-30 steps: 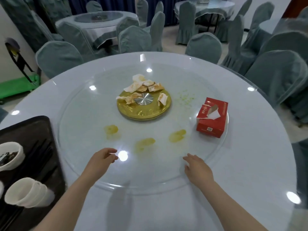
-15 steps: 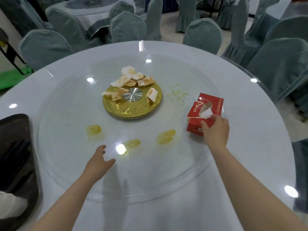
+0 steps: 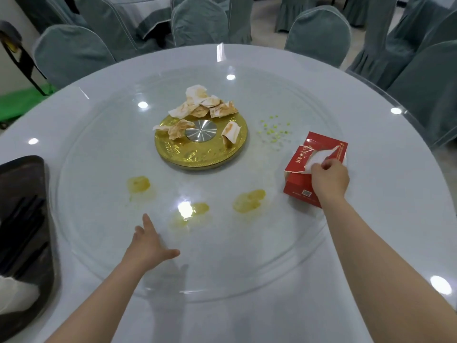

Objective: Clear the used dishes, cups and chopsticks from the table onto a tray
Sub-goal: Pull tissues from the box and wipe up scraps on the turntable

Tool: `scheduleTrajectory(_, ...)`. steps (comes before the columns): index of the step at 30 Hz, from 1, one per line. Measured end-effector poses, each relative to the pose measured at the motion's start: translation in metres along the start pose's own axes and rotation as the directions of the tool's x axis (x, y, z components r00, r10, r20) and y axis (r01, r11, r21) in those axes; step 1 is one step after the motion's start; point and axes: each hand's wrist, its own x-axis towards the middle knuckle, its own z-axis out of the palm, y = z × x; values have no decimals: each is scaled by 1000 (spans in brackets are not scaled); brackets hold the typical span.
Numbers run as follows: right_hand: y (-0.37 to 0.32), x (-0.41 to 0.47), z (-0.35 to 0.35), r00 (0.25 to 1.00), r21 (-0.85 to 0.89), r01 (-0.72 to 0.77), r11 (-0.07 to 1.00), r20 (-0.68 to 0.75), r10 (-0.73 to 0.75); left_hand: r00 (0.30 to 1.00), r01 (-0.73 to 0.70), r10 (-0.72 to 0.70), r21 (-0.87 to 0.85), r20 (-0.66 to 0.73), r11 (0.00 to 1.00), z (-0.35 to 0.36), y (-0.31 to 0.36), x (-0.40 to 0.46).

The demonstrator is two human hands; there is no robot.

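Head view cuts the tray (image 3: 27,219) off at left — right hand (image 3: 330,179), earlier beside the box (image 3: 315,169), now pinches its tissue (image 3: 319,157); left hand (image 3: 148,243) stays spread.

Grey-green covered chairs (image 3: 319,33) ring the round white table (image 3: 371,243), with another covered table (image 3: 148,16) behind.

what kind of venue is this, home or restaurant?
Most likely a restaurant banquet hall. The big round table carries a glass turntable on a gold hub, cloth-covered chairs ring it, and another set table stands behind. A black tray sits at the left edge.
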Motion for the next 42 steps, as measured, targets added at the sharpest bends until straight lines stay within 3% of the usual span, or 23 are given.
scheduleTrajectory(3,-14,-9,-4,992,371,-105,922,110,69,1000,-1,3,161,-13,987,9,-8,-8)
scheduleTrajectory(5,-24,-14,-11,973,636,-223,739,187,133,1000,-6,10,217,-19,976,13,-10,-12)
scheduleTrajectory(7,-29,-18,-18,961,739,-275,615,229,155,1000,-6,10,225,-15,974,13,-10,-12)
scheduleTrajectory(12,-22,-26,-26,962,637,-275,721,182,206,1000,-8,12,225,-17,974,13,-10,-11)
scheduleTrajectory(16,2,-28,-32,965,362,-245,899,176,192,999,-10,16,216,-28,976,14,-12,-11)
scheduleTrajectory(19,15,-30,-30,977,128,-179,976,143,160,999,-13,21,219,-36,976,15,-12,-11)
scheduleTrajectory(22,11,-27,-24,991,19,-121,992,60,120,999,-17,25,220,-33,975,15,-11,-11)
scheduleTrajectory(28,-10,-15,2,987,-56,-99,994,119,105,999,-23,28,226,-18,974,13,-13,-10)
scheduleTrajectory(31,-11,-9,5,991,-84,-102,991,84,109,999,-23,28,233,-19,972,13,-15,-9)
scheduleTrajectory(33,-17,-11,6,999,-31,-34,999,-11,34,999,-25,31,241,-21,970,12,-15,-8)
scheduleTrajectory(35,-28,-25,9,975,-27,190,981,-114,-192,999,-32,40,252,-26,967,12,-16,-6)
scheduleTrajectory(38,-34,-62,15,823,-96,558,824,-64,-565,998,-37,48,247,-40,968,11,-16,-5)
scheduleTrajectory(42,-18,-109,27,589,-168,804,570,102,-801,997,-39,53,239,-50,970,11,-18,-6)
